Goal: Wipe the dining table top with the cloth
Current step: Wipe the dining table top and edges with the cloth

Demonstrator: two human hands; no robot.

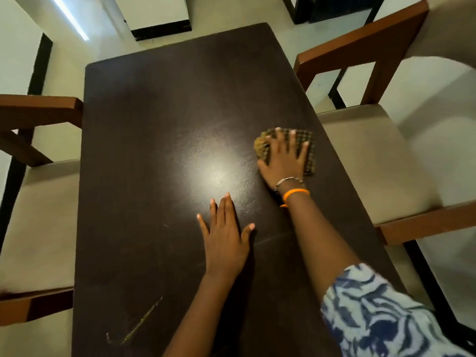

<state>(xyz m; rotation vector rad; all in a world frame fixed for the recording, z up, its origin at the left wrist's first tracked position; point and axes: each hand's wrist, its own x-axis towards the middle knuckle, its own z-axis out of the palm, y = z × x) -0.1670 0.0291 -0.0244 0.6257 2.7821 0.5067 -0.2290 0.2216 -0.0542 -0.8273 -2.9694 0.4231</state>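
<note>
**Right hand presses cloth on table**

Head view: the right hand (284, 158) lies flat with fingers spread on a checked cloth (307, 150), pinning it to the dark table (154, 124) near its right edge, not clenched around it. The left hand (225, 238) rests open, palm down on bare wood, nearer the person. Chairs stand beside each hand's side, one on the left (36, 191) and one on the right (373, 155).

- Two wooden chairs, one (38, 228) sitting at frame left, one (373, 155) at frame right, cushions beige.
- Pale floor (219, 11) showing along the top.
- Light strip (69, 16) glaring upper left.
</note>
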